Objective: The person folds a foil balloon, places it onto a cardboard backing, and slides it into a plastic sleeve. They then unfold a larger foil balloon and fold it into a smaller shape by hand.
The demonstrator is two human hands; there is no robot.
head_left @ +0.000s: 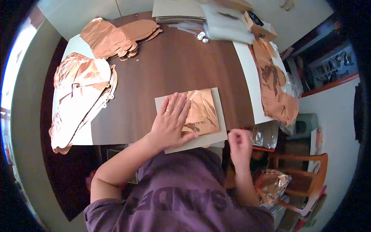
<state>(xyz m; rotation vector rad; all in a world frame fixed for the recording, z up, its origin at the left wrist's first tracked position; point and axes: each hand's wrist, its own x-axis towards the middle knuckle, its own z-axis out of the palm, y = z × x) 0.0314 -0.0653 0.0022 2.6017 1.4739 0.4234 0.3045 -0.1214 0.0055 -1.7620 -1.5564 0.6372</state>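
Observation:
My left hand (174,118) lies flat, fingers stretched, on a copper-coloured foil sheet (203,110). Crinkles run across the foil. Beneath it is a grey cardboard sheet (221,116), whose borders show around the foil at the table's front edge. To the right of the cardboard, just off the table edge, my right hand (240,142) is raised with its fingers curled in. It is slightly blurred, and whatever it may hold is hidden.
Stacks of copper-coloured foil pieces lie at the left (83,92) and back left (106,36). More foil (276,89) lies along the right side. Grey boards (177,8), clear plastic bags (226,25) and small white objects (202,37) sit at the back. A wooden chair (319,170) stands at right.

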